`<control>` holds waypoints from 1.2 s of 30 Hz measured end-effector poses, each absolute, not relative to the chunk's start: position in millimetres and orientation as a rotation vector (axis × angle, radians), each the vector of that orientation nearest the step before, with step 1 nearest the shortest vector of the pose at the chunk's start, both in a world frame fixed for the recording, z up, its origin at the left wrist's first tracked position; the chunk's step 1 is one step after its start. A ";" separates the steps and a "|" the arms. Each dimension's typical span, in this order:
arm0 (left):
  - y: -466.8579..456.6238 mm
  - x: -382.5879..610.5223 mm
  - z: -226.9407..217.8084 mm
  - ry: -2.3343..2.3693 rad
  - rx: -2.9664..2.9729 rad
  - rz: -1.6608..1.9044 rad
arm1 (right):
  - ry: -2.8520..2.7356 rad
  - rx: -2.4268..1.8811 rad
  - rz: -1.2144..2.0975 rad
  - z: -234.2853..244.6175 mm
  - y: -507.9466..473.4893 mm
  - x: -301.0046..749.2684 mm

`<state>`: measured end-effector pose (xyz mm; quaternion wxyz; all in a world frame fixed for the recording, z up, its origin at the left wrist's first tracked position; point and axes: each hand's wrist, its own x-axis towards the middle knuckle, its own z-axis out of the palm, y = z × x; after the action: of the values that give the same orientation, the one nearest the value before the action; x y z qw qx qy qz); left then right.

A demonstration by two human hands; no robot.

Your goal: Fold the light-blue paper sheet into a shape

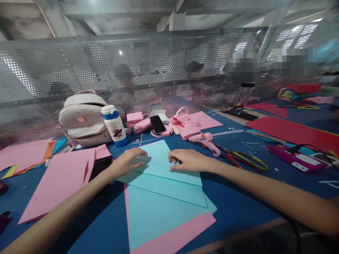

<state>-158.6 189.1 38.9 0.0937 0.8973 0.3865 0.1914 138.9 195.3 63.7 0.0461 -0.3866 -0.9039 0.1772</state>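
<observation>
A perforated metal partition [87,60] crosses the upper half of the frame, behind a blue table [106,229] that fills the lower half. At the centre, running on to the bottom edge, lies a fanned stack of light-blue paper sheets [164,208], with a pink paper sheet [174,236] showing beneath along the left side and at the bottom. The stack's long axis runs roughly up and down the frame, its layers slightly askew.

The upper end of the stack lies directly below and between the fingers. The left hand [129,164] is over its left edge, the right hand [189,160] over its upper right part; neither is clearly nearer. The left thumb and fingers stand apart, with nothing visible gripped. The right fingers curl inward; a small dark patch shows inside the curl, and I cannot tell whether it is a held object or shadow. Whether either hand presses on the paper is also unclear.

Among containers, a pale backpack [84,118] stands upright at left of centre, its contents hidden. Just beside it is an upright white bottle [115,127] with a blue cap on, its inside unseen. A clear tumbler [242,97] with a dark lid stands at upper right, too blurred to tell what it holds.
</observation>
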 end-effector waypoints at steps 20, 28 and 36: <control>159.9 -122.0 21.9 1.200 3.016 0.373 | -2.779 -0.962 0.413 48.9 179.0 125.7; 134.7 -115.5 11.7 1.058 3.142 0.527 | -2.798 -0.752 0.391 27.7 188.4 131.5; 140.5 -121.1 2.6 0.865 3.049 0.625 | -2.737 -0.733 0.598 21.0 194.7 138.8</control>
<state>-121.1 140.5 2.6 -0.0442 0.9429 0.2676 0.1932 138.8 194.7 21.0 0.1228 -0.2512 -0.9380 0.2048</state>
